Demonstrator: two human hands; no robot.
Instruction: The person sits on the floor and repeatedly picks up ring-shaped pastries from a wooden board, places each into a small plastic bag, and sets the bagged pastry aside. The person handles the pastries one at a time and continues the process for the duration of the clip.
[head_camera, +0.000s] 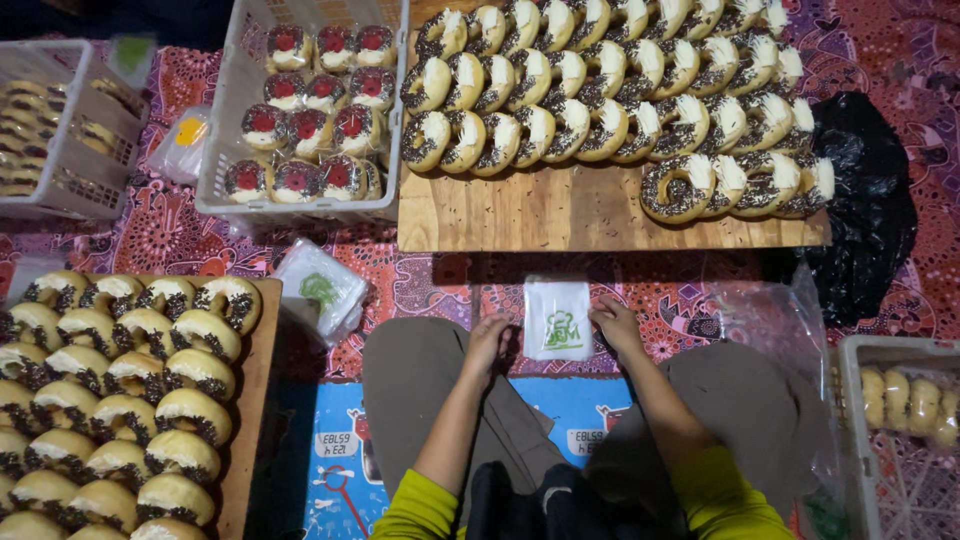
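Sitting cross-legged on the patterned red floor cloth (900, 40), I've got a small white paper bag with a green print (557, 320) lying flat between my two hands, just short of the near edge of the long wooden board (560, 215). Its long axis runs away from me, toward that board. My left hand (487, 336) is touching the bag's left edge, my right hand (617, 325) the right edge, fingers curled loosely on each side; neither is really closed on it, more pinching at the edges. Both are equally near.

Counts: one bag here, plus a stack of the same white bags (320, 290) off to my left. Chocolate-sprinkled ring doughnuts with white cream (600, 90) fill the board in four rows, too many to count exactly. Another wooden board of doughnuts (120, 400) sits at my left, and a white plastic basket (232, 120) holds red-topped ones.
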